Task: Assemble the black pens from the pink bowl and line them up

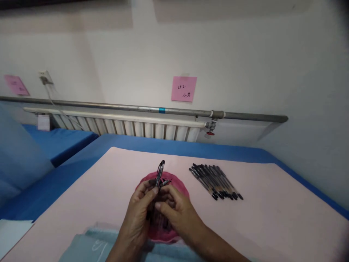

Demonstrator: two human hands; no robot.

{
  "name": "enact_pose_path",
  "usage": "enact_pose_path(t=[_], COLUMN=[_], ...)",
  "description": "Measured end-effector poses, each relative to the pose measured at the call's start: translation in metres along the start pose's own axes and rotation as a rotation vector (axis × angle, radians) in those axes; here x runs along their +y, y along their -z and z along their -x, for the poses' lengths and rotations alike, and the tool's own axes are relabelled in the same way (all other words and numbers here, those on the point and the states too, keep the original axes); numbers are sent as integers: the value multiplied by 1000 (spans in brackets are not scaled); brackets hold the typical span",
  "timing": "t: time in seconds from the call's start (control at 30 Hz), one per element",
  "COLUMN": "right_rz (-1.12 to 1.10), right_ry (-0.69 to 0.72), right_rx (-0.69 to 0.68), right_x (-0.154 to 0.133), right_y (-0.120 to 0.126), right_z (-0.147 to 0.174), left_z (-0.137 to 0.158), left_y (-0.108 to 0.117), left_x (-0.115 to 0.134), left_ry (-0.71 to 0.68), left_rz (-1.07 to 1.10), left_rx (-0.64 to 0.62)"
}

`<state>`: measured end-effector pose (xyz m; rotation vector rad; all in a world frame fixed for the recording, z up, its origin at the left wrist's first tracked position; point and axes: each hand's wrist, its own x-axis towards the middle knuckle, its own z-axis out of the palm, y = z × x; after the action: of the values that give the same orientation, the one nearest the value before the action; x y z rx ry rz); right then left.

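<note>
My left hand (140, 203) pinches a black pen (160, 173) between thumb and fingers, its capped end with the clip pointing up. Close against it, my right hand (178, 207) is closed with curled fingers at the pen's lower part, which the hands mostly hide. Beneath both hands sits a pink-red bowl (181, 185) with a wavy rim. Small dark and clear pieces (165, 182) show inside it, partly covered by my fingers. To the right, several black pens (215, 182) lie side by side in a slanted row on the pink table cover.
The pink cover (259, 211) lies over a blue table (174, 145). A light blue cloth (84, 245) is at the front edge, white paper (13, 234) at the left. Behind stand a radiator (139, 129) and a metal pipe (122, 107) with a red valve (210, 133).
</note>
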<state>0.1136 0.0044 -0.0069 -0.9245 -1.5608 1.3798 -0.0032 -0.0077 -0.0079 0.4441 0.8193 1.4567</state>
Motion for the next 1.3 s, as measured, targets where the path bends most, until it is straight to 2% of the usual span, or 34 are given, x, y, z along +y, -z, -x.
enact_pose_path(t=[0.13, 0.23, 0.33, 0.43, 0.53, 0.63, 0.73, 0.87, 0.97, 1.1, 1.17, 1.3], right_rz=[-230, -189, 64, 507, 962, 1259, 1390, 1395, 1273, 1019, 961, 972], right_ry=[-149, -151, -23, 110, 138, 117, 142, 273, 361, 445, 484, 533], right_rx=[70, 70, 182, 385, 536, 533, 476, 497, 473, 274, 183, 81], right_x=[3, -3, -4, 5, 20, 32, 36, 38, 35, 24, 21, 21], right_y=[-12, -2, 30, 82, 132, 161, 170, 168, 149, 101, 80, 62], right_z=[2, 1, 3, 10, 18, 22, 21, 18, 17, 21, 24, 26], left_z=[4, 4, 3, 2, 2, 1, -3, -9, -11, -11, -11, -13], left_y=[-8, -10, -7, -3, 0, 2, 5, 12, 17, 22, 24, 23], left_x=[-13, -16, -11, -6, -2, 1, 6, 14, 18, 16, 12, 3], left_ry=[43, 51, 29, 22, 55, 52, 4, -49, -85, -220, -292, -376], left_rz=[42, 52, -4, -91, -118, -119, -137, -179, -344, -792, -1021, -1472], left_rx=[30, 27, 14, 26, 51, 74, 130, 160, 148, 106, 76, -13])
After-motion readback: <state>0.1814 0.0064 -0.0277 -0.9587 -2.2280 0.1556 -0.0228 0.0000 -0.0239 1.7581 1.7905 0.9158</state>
